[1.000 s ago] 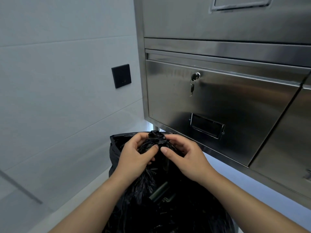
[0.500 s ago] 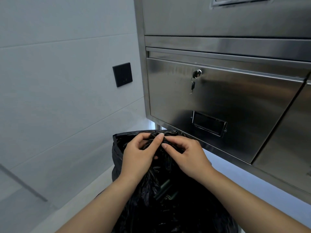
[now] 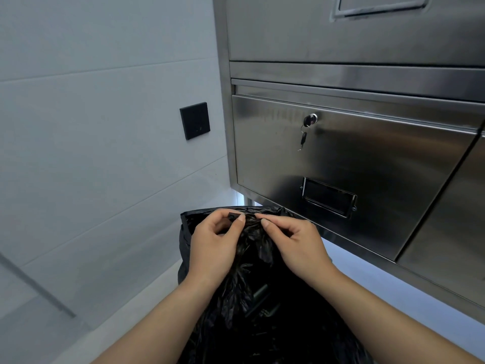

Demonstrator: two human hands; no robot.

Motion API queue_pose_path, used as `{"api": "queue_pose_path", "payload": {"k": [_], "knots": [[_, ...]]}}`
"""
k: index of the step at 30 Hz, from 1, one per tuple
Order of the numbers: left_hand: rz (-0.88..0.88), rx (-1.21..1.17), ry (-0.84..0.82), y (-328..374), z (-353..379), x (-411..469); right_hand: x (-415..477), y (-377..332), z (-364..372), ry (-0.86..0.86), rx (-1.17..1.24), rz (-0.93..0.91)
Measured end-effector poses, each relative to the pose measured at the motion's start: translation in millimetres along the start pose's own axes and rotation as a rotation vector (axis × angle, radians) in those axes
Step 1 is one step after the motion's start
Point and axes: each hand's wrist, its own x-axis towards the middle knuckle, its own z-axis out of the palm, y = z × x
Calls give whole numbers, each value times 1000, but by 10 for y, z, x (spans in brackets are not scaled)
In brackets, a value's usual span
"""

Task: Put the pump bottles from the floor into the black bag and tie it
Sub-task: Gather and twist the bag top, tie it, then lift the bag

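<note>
A stainless steel cabinet (image 3: 354, 179) stands above the black bag (image 3: 262, 298), which sits on the floor below it; the left hand (image 3: 212, 248) and right hand (image 3: 299, 245) each pinch its gathered, crumpled top; a key (image 3: 303, 139) hangs from the lock

Bag vs cabinet finishes
Black bag (image 3: 262, 324): thin crinkly glossy plastic. Cabinet (image 3: 367, 166): brushed stainless steel, reflective. Wall (image 3: 91, 127): smooth matt tiles.
</note>
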Motion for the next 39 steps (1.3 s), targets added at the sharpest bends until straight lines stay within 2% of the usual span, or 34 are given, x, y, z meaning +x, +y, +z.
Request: {"api": "queue_pose_path", "payload": {"k": [5,11,13,17,22,28,35,39], "knots": [[14,80,1,-67,-139,69,112,24,-104,71,102,118],[-117,-8,-180,37,-152,61,54,13,-60,-17,13,91],[-76,8,-205,75,-124,43,48,1,-42,-16,13,72],[64,201,-194,51,-121,39,53,-1,-77,-6,35,86],[87,215,-136,15,-153,71,36,47,-124,-69,42,57],[90,171,-68,-62,-157,107,-42,70,-40,-135,-155,-133],[60,79,-128,-47,-199,120,-68,110,1,-278,-254,-137],[4,93,-189,-7,-253,117,-52,128,-13,-303,-308,-139]]}}
